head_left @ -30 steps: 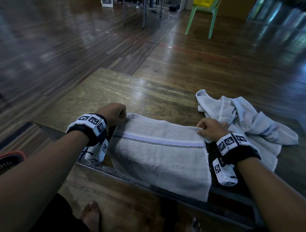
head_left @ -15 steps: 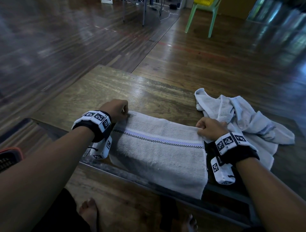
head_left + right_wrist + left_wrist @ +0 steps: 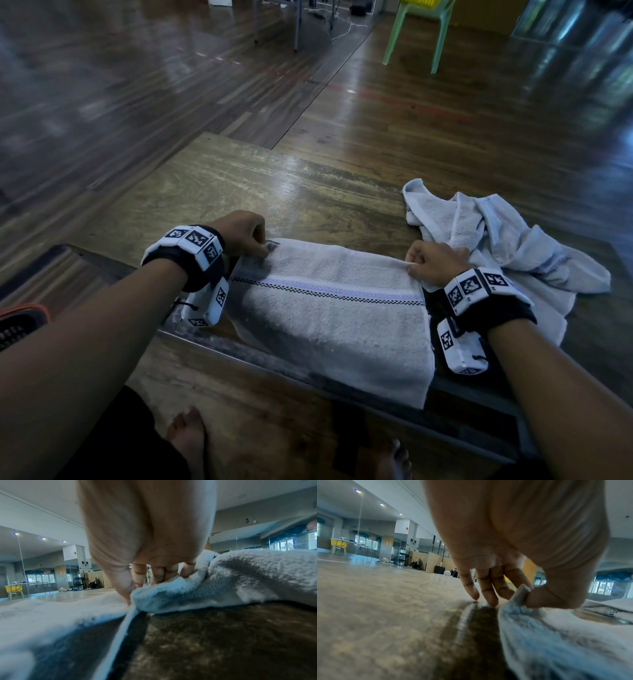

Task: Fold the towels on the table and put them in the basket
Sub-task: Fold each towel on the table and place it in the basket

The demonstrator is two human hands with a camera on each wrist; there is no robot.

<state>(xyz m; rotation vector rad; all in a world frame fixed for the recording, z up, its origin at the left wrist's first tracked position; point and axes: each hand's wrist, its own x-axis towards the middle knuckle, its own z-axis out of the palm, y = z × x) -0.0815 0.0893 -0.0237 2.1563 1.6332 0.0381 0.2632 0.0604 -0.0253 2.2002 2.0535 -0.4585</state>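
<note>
A white towel [image 3: 335,315] with a checked blue stripe lies across the wooden table [image 3: 219,185], its near part draped over the front edge. My left hand [image 3: 245,234] pinches its far left corner; in the left wrist view the thumb and forefinger of the left hand [image 3: 522,591] nip the towel [image 3: 556,635]. My right hand [image 3: 435,263] pinches the far right corner, and the right wrist view shows the right hand [image 3: 135,588] holding the towel [image 3: 42,615] at its edge. A second, crumpled towel [image 3: 507,246] lies just right of that hand.
An orange-rimmed dark basket [image 3: 20,325] shows at the far left, below table level. A green plastic chair [image 3: 421,31] stands on the wooden floor beyond the table. My bare feet [image 3: 188,435] are under the front edge.
Both hands have slid a little away from me with the towel's far edge; the left corner is now lifted slightly between thumb and finger.
</note>
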